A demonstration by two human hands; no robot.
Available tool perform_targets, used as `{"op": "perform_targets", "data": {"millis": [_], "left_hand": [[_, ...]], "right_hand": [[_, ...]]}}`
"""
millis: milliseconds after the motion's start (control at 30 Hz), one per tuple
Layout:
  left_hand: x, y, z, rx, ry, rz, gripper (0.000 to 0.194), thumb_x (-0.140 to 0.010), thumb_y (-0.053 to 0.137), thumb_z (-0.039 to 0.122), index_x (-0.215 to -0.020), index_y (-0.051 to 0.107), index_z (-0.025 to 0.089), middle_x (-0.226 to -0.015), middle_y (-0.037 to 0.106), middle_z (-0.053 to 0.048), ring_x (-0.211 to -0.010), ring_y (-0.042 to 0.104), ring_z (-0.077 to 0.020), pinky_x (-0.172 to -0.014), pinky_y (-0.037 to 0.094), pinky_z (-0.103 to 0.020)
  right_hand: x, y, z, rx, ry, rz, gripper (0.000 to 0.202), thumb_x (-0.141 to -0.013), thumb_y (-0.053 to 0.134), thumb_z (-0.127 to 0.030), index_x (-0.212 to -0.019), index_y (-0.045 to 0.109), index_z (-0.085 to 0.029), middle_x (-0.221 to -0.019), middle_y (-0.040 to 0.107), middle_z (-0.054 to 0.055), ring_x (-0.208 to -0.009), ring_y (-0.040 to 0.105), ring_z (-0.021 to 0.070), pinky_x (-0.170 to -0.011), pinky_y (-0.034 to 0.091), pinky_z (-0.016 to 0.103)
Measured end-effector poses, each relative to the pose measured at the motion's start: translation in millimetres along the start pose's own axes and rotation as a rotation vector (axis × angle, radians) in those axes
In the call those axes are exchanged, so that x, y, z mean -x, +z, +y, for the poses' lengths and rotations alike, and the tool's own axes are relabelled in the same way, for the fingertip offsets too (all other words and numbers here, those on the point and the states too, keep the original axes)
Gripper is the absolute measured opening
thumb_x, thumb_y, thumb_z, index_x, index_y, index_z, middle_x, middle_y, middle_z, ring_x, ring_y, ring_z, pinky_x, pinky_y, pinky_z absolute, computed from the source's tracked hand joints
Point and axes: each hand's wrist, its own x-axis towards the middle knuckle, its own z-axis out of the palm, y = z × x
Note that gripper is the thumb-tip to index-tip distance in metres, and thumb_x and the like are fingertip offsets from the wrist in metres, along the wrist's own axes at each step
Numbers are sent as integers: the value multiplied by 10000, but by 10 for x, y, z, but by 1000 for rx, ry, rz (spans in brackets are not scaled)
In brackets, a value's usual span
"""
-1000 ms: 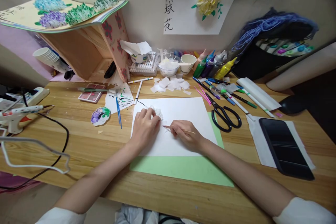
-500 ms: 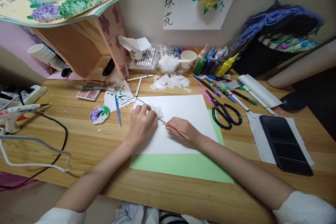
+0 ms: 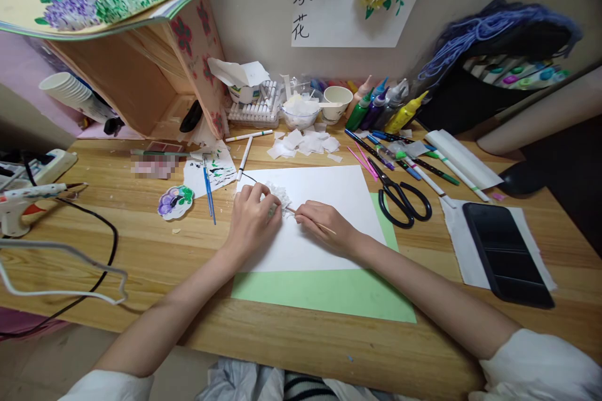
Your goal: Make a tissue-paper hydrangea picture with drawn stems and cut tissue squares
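Right, the white flower [image 3: 278, 193] under your fingers is a ruffled, rounded clump, all small crinkled edges like thin paper, on a smooth, flat white sheet [image 3: 329, 185]. Beneath that lies a green sheet [image 3: 324, 294], showing along the near and right edges, over pale, straight-grained wood [image 3: 301, 338]. Beyond, flat angular scraps [image 3: 305, 144] sit in a loose heap, and the black-looped scissors [image 3: 404, 200] lie off to the right. Both your forearms angle inward from the near corners, wrists low. Your left hand [image 3: 254, 216] arches palm down, fingers bent onto the flower's near left side; whether they pinch or merely press, I can't tell. Your right hand [image 3: 327, 225] grips a slim stick [image 3: 325, 227], knuckles up, its tip pointing left at the flower's near right edge. So the flower sits just past your left fingertips, ahead and left of your right hand.
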Motion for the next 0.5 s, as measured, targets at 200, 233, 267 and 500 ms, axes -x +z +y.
{"op": "perform_targets", "data": {"millis": [200, 233, 267, 500], "left_hand": [[52, -62, -352, 160, -212, 51, 217, -873, 419, 196, -1048, 545, 173, -1008, 564, -97, -969, 515, -227, -858, 412, -377], [66, -54, -436, 199, -217, 30, 231, -873, 408, 178, -1068, 531, 173, -1023, 574, -94, -976, 525, -220, -865, 418, -371], [80, -41, -513, 235, -207, 2, 237, -870, 407, 165, -1074, 528, 175, -1035, 585, -89, -985, 533, -214, -874, 422, -364], [135, 36, -703, 339, -182, -49, 230, -860, 447, 165, -1044, 583, 194, -1070, 643, -59, -1011, 575, -189, -893, 446, -330]], "right_hand": [[-165, -94, 55, 23, -66, -74, 340, -972, 267, -312, -701, 442, -204, -620, 479, 14, -607, 442, 149, -592, 355, 257], [-181, -98, 64, 7, -73, -74, 346, -972, 264, -315, -693, 435, -205, -617, 470, 11, -601, 438, 145, -591, 353, 254], [-192, -96, 74, -11, -72, -71, 348, -972, 263, -316, -689, 431, -204, -617, 465, 10, -597, 438, 142, -592, 352, 251], [-282, -46, 94, -81, -4, -44, 349, -964, 279, -313, -661, 411, -202, -618, 438, -3, -583, 429, 124, -598, 337, 249]]}}
